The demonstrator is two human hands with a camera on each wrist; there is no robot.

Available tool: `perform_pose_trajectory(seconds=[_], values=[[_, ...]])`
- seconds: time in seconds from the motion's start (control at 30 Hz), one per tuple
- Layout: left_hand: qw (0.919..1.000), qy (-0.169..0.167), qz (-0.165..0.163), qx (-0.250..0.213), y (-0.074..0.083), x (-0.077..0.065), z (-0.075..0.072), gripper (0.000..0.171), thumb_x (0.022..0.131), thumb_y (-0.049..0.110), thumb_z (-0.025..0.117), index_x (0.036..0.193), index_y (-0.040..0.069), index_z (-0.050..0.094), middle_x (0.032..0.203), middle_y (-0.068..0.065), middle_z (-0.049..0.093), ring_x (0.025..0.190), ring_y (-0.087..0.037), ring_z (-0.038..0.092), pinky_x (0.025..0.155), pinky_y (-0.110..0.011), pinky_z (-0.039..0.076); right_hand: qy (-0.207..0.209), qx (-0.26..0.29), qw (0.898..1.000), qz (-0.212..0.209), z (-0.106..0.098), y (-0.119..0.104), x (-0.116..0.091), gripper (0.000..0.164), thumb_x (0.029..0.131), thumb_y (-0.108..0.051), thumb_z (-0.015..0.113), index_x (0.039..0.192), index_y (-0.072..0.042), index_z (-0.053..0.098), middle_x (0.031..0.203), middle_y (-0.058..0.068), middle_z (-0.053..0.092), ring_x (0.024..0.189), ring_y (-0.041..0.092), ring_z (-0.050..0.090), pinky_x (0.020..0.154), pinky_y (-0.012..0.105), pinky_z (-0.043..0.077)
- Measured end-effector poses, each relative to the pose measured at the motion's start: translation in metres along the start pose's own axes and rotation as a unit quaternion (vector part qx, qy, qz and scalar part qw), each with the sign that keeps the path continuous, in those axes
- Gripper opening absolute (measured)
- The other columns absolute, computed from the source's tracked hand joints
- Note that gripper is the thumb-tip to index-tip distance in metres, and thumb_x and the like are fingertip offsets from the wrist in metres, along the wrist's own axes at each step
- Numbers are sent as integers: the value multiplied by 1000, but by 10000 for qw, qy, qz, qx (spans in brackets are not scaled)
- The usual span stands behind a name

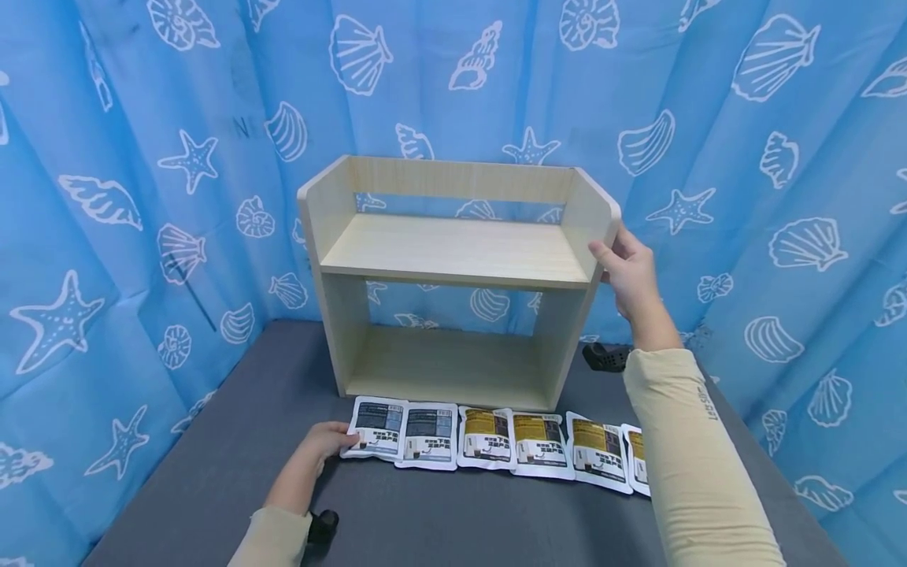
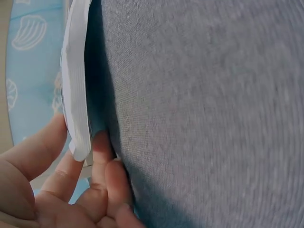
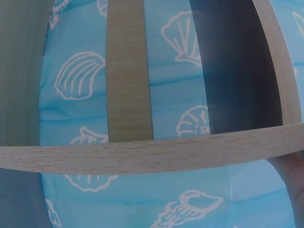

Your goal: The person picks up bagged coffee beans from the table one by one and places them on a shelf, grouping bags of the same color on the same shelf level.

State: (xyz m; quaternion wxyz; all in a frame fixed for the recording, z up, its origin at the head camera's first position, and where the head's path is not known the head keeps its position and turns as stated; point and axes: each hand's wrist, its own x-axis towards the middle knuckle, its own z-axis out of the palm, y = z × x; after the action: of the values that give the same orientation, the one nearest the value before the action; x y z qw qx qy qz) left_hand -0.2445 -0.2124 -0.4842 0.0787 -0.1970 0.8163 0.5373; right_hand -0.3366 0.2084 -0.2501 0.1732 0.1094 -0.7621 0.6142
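At the left end of a row of flat printed pouches, my left hand pinches the edge of a white pouch with a dark blue label. In the left wrist view the thumb lies on one face of that pouch, and fingers reach behind it. My right hand grips the right side panel of a pale wooden two-tier shelf near its top, thumb on the front edge. The right wrist view shows the panel's edge close up, with only part of the hand at the right border.
A second blue-labelled pouch and several yellow-labelled pouches continue the row before the shelf; my right sleeve covers the last one partly. All lie on a dark grey cloth surface. A blue seashell curtain hangs behind and at both sides.
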Motion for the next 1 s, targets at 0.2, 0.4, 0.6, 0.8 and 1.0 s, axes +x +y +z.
perform_pose_trajectory(seconds=[0.2,0.4,0.6,0.8,1.0], values=[[9998,123,-44,-161,4,-2,0,37,90,2,64,121,-16,55,111,-27,61,95,-32,56,77,-41,48,22,-73,9999,-73,-1,-1,0,62,100,-30,55,154,-28,25,154,11,34,138,32,37,103,56,38],[9958,133,-347,-841,6,-5,-3,35,93,-3,60,124,-17,52,102,-24,65,76,-18,62,66,-32,56,32,-96,9999,-60,1,-1,-1,62,99,-32,56,154,-28,28,153,10,37,136,32,39,103,56,38],[9868,-2,-485,-1545,4,-8,-6,39,96,-6,54,131,-20,43,99,-25,65,70,-15,65,67,-31,58,21,-72,9999,-113,0,0,-1,61,100,-31,55,154,-28,28,153,11,37,137,33,38,103,58,37],[9800,-11,-403,-1951,-1,-12,-11,41,97,-5,53,133,-20,41,92,-18,68,69,-14,66,66,-30,58,-40,26,9999,-141,-1,1,-1,60,100,-29,55,154,-27,27,153,12,35,137,33,36,103,59,36],[9754,-140,-148,-2196,-1,-22,-16,43,97,-5,52,134,-21,38,82,-8,67,69,-13,66,66,-29,58,-75,70,9999,-42,-2,2,-1,61,100,-29,54,154,-28,25,154,13,34,137,34,36,102,60,36]])
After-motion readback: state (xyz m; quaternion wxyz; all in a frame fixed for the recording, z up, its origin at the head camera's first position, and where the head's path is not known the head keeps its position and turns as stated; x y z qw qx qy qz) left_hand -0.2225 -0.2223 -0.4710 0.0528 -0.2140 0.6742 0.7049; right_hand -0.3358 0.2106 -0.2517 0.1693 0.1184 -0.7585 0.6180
